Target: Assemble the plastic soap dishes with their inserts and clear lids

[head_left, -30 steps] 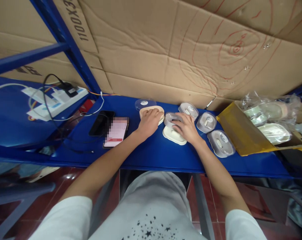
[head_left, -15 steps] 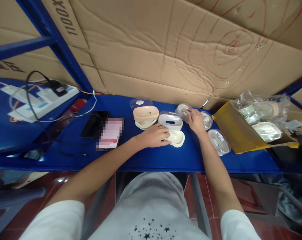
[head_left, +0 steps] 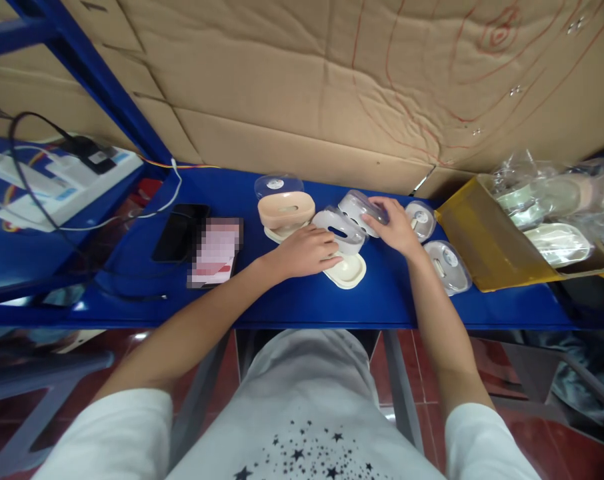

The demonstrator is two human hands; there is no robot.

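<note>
My left hand [head_left: 309,252] has its fingers curled at the left end of a cream oval soap dish tray [head_left: 349,272], gripping its edge. Just behind, against those fingers, lies a white oval soap dish body with a slot [head_left: 351,241], turned at an angle. My right hand [head_left: 393,225] holds a clear-lidded white soap dish [head_left: 358,208] between thumb and fingers, tilted and touching the white body. A peach soap dish [head_left: 287,210] stands to the left, with a clear lid [head_left: 278,186] behind it and a cream tray under it.
Two more clear-lidded dishes [head_left: 421,221] [head_left: 447,268] lie right of my right hand. A cardboard box [head_left: 462,233] with bagged dishes stands farther right. Two phones [head_left: 215,252] lie left, near a power strip [head_left: 72,193] with cables. A cardboard wall [head_left: 257,87] closes the back.
My right hand has taken hold of the lidded dish at the back and brought it left and tilted, against the white body. The white body has turned. The view has shifted slightly.
</note>
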